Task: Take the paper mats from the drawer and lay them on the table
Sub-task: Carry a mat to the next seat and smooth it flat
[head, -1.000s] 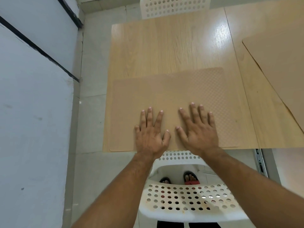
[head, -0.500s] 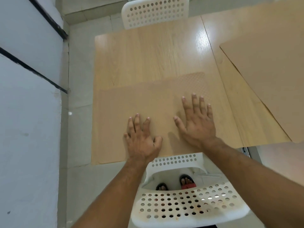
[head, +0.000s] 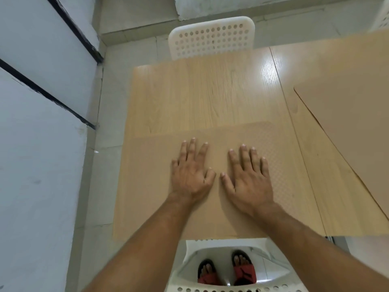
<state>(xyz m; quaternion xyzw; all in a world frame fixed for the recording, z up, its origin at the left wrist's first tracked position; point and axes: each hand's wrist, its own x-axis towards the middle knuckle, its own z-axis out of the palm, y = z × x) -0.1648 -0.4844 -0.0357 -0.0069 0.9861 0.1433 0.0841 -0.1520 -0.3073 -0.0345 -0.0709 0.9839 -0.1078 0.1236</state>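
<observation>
Left hand (head: 190, 175) has slid forward, level with right hand (head: 249, 178). Both lie flat, fingers spread, gripping nothing, pressing paper mat (head: 147, 186) underneath. Second paper mat (head: 347, 123) lies well right of them.

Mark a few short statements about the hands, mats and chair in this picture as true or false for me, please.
1. The left hand and right hand lie flat on the near mat. True.
2. The left hand pinches a corner of the near mat. False: its fingers are straight and rest near the mat's middle.
3. A second mat lies on the right part of the table. True.
4. The far chair is black. False: it is white, with holes in its back.
</observation>
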